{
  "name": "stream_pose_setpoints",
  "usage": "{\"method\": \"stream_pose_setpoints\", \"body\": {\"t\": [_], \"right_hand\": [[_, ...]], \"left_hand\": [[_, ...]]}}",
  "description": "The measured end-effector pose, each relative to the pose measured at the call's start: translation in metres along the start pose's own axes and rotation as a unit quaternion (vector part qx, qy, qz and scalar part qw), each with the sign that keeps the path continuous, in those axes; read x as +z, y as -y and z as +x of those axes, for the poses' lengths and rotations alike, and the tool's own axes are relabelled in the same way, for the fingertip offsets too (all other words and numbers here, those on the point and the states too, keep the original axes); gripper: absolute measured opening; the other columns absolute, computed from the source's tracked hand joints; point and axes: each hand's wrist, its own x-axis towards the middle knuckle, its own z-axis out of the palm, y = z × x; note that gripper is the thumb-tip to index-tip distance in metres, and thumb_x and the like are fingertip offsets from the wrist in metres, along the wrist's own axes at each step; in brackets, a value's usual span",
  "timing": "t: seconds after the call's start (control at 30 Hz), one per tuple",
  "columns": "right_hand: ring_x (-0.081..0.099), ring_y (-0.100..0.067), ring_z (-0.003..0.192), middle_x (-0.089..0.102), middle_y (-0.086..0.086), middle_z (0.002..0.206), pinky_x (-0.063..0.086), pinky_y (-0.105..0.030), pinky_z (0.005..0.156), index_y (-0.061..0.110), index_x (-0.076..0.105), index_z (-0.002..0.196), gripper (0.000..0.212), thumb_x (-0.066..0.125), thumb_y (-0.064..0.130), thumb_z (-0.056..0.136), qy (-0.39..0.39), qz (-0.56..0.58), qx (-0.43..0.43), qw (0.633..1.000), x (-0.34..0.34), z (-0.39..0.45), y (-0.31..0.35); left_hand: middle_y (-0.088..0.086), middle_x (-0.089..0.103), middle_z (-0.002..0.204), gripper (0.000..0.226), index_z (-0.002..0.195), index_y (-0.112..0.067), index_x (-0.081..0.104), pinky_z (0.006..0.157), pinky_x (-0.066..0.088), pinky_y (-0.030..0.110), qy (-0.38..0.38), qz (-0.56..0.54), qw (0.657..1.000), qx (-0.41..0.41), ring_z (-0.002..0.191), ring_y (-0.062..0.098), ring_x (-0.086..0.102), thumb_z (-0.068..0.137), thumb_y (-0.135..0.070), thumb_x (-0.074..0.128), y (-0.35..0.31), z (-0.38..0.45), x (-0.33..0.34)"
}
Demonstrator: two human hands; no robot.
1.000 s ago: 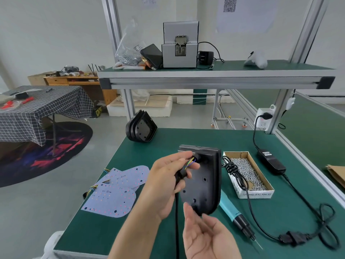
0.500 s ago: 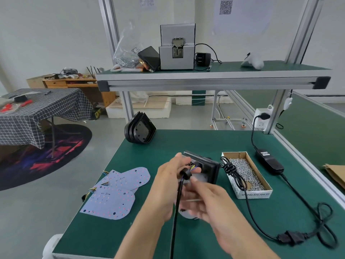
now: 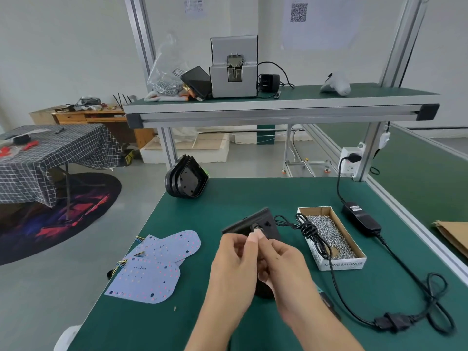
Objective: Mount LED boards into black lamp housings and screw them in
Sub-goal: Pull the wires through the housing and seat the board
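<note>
Both hands meet mid-table: left hand (image 3: 234,269) and right hand (image 3: 283,269) pinch a small fitting at the hole in the black housing (image 3: 263,224), tilted beside the screw box (image 3: 331,236). LED boards (image 3: 157,264) lie by the left edge.

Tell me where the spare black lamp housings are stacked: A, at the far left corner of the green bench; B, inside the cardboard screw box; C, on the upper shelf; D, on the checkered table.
A: the stack of black lamp housings stands at the far left corner of the green bench, beyond the LED boards.
</note>
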Motion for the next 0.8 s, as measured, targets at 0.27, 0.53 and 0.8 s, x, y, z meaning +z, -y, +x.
{"method": "stream_pose_setpoints", "body": {"t": [0.27,0.53,0.8], "right_hand": [[0.042,-0.023,0.064,0.054,-0.02,0.079,0.034,-0.033,0.062,-0.007,0.069,0.087,0.066,0.073,0.059,0.076,0.024,0.04,0.047,0.998,-0.001,0.002,-0.011],[0.03,-0.022,0.06,0.036,-0.012,0.066,0.023,-0.034,0.058,-0.007,0.06,0.069,0.058,0.073,0.044,0.093,0.021,-0.058,0.008,0.998,-0.011,0.003,-0.013],[0.026,-0.012,0.048,0.032,0.001,0.056,0.02,-0.028,0.053,0.013,0.053,0.064,0.041,0.071,0.028,0.098,0.051,-0.015,0.098,0.994,-0.013,0.013,-0.001]], "left_hand": [[-0.013,0.054,0.051,0.041,0.066,-0.019,0.056,0.049,0.034,0.014,0.032,0.075,0.997,-0.017,0.048,0.004,0.044,0.103,-0.036,0.054,0.004,-0.009,-0.005],[-0.017,0.057,0.05,0.037,0.068,-0.022,0.059,0.046,0.035,0.015,0.009,0.146,0.989,0.019,0.047,0.003,0.049,0.104,-0.024,0.052,-0.003,-0.013,-0.003],[-0.005,0.063,0.07,0.03,0.079,-0.028,0.052,0.055,0.037,0.03,-0.007,0.259,0.966,0.02,0.067,0.013,0.055,0.105,-0.04,0.044,0.0,-0.017,-0.003]]}}
